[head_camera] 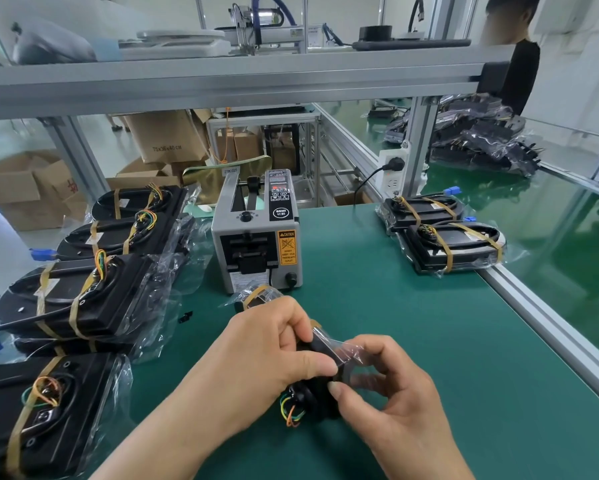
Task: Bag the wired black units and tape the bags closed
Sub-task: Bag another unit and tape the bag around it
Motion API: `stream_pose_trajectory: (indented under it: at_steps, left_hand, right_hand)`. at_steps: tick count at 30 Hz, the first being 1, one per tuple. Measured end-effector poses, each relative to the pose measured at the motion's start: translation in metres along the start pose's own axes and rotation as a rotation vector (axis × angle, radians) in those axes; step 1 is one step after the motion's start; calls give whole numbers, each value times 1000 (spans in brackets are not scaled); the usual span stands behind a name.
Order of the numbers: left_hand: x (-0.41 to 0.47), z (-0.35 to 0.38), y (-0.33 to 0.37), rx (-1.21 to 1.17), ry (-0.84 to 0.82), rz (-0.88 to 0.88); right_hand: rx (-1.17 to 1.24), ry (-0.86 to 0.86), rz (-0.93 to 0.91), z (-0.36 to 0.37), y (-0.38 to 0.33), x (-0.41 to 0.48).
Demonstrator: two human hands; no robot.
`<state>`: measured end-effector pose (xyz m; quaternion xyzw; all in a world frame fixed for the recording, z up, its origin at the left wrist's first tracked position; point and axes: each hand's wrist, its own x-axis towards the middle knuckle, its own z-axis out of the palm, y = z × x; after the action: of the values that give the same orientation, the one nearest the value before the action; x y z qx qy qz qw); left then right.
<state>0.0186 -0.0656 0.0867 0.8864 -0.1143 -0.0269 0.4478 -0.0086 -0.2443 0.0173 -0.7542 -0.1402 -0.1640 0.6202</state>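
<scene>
My left hand [266, 355] and my right hand [388, 393] meet over the green mat, both on one bagged black unit [311, 393] with coloured wires at its near end. The left thumb and fingers pinch the clear bag flap [329, 344] against the unit. My right hand curls round the bag's right side, with a strip of clear tape or film stretched between the hands. The unit's far end, banded in tan, sticks out beyond my left hand. Much of the unit is hidden under my fingers.
A grey tape dispenser [256, 237] stands just beyond my hands. Several bagged black units [83, 296] lie stacked at the left. Two more bagged units [447, 233] sit at the right by the aluminium rail [550, 320]. A person stands at the far right.
</scene>
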Motion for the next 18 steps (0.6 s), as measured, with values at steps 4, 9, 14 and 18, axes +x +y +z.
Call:
stream_pose_trajectory:
  at_steps: [4,9,14,18]
  left_hand:
    - [4,-2,-2,15,-31,15]
    - [6,-1,-3,-55,-40,0]
    - [7,6,-4,-76,14,-20]
    - [4,10,-4,-114,37,-20]
  right_hand:
    - [3,5,32,0,1,0]
    - [9,0,62,-1,0,0]
    - [25,-30,81,-7,0,2]
    - [14,-84,74,-10,-7,10]
